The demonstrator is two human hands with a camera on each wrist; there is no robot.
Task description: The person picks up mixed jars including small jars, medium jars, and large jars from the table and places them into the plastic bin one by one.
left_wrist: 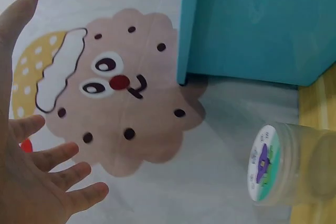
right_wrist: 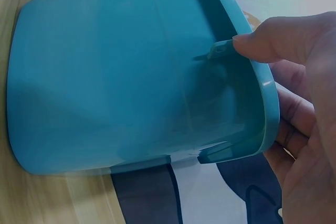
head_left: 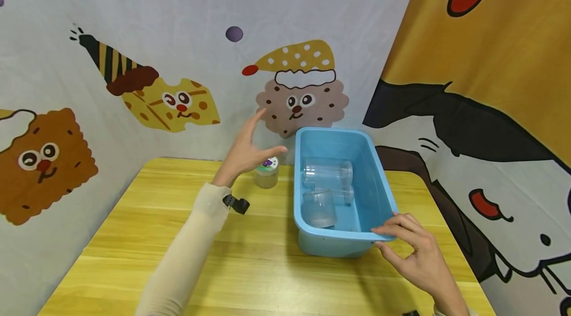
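A blue plastic bin (head_left: 327,245) stands on the wooden table. My right hand (head_left: 417,251) grips its near right corner, thumb (right_wrist: 273,40) under the rim on the outside and fingers over the top. Inside the bin lie clear plastic containers: a large one (head_left: 327,171) on its side, a shorter one (head_left: 318,208) nearer me, and another (head_left: 344,194) partly hidden between them. My left hand (head_left: 247,152) is raised with fingers spread and holds nothing. Behind and below its thumb, a clear jar (head_left: 266,180) with a printed lid (left_wrist: 262,163) stands on the table, left of the bin.
The yellow wood-grain table (head_left: 147,236) reaches back to a cloth (head_left: 187,8) printed with cartoon figures. This cloth also hangs along the left and right sides. The bin's far end stands close to the back cloth.
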